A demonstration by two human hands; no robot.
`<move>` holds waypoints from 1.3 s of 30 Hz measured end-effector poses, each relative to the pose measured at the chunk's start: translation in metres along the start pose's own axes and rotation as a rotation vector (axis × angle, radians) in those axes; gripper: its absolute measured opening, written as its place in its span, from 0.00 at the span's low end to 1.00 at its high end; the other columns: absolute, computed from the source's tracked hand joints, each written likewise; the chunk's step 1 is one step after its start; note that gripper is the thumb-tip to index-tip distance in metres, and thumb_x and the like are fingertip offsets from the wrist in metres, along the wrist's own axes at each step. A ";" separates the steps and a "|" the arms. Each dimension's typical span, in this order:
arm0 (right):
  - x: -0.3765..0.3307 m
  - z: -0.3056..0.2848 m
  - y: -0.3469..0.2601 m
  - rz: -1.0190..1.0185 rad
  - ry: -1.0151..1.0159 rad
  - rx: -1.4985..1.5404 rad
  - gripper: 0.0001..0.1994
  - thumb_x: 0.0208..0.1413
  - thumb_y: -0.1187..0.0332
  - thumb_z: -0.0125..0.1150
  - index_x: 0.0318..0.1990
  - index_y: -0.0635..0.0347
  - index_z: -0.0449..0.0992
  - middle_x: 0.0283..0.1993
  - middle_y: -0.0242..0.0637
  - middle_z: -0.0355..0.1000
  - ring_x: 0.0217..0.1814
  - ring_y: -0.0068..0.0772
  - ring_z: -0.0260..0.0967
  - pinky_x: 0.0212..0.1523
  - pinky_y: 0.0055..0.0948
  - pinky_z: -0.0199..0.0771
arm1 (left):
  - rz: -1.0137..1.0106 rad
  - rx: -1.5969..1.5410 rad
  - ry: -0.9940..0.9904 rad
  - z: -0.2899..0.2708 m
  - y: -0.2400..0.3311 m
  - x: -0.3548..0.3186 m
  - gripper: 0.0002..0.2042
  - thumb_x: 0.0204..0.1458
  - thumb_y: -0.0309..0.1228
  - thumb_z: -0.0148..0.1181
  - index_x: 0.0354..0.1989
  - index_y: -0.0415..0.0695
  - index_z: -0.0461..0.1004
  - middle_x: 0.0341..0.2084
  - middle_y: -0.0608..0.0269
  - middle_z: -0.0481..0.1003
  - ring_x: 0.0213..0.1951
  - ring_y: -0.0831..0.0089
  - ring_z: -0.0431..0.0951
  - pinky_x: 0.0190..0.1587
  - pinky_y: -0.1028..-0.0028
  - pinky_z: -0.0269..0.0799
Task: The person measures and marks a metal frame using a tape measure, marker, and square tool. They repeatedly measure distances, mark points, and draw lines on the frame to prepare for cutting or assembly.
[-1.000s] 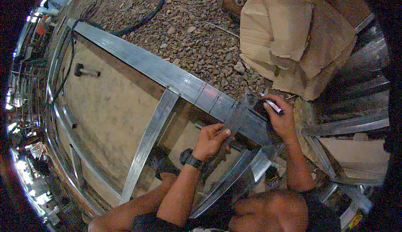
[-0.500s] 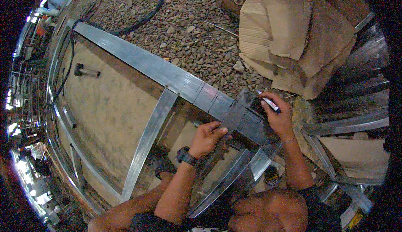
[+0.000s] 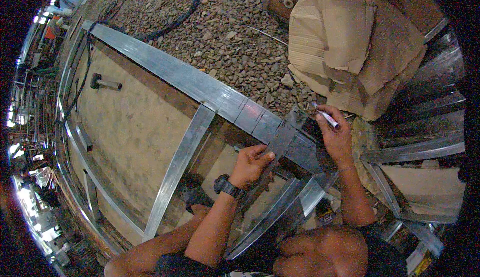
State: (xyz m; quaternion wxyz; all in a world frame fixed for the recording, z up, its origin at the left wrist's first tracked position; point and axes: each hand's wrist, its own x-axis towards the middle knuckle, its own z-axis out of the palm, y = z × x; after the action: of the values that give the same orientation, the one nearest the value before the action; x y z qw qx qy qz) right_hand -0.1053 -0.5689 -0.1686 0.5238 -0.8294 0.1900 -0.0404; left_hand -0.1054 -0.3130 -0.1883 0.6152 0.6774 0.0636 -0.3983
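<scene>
A long grey metal tube [image 3: 185, 79] runs diagonally across a welded metal frame. Across it lies a flat metal square [image 3: 281, 139], which my left hand [image 3: 252, 164] presses down with fingers on its lower blade. I wear a black wristwatch [image 3: 227, 186] on that arm. My right hand [image 3: 336, 136] holds a white marker [image 3: 326, 116] with its tip at the upper end of the square, on the tube's top face.
Gravel [image 3: 235, 37] lies beyond the tube, with a black hose [image 3: 175, 19] curving over it. Folded cardboard [image 3: 350, 42] sits upper right. A cross tube [image 3: 175, 169] joins the long tube. More metal bars [image 3: 415, 152] lie right. A hammer-like tool [image 3: 104, 82] rests on the floor left.
My right hand with the marker has shifted slightly up along the square's far end. My left hand stays pressed on the square.
</scene>
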 end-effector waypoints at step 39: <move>0.006 0.013 -0.013 -0.002 0.022 0.217 0.11 0.64 0.70 0.58 0.51 0.62 0.76 0.43 0.38 0.79 0.43 0.27 0.77 0.50 0.27 0.75 | 0.007 -0.178 -0.030 0.004 0.001 -0.002 0.09 0.60 0.31 0.60 0.41 0.37 0.77 0.27 0.64 0.79 0.20 0.76 0.76 0.22 0.74 0.74</move>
State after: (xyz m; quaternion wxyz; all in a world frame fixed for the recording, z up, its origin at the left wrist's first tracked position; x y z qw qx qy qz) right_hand -0.0931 -0.5554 -0.1636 0.6084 -0.7675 0.1895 -0.0703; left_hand -0.1076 -0.3157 -0.1856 0.6751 0.6144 0.0871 -0.3989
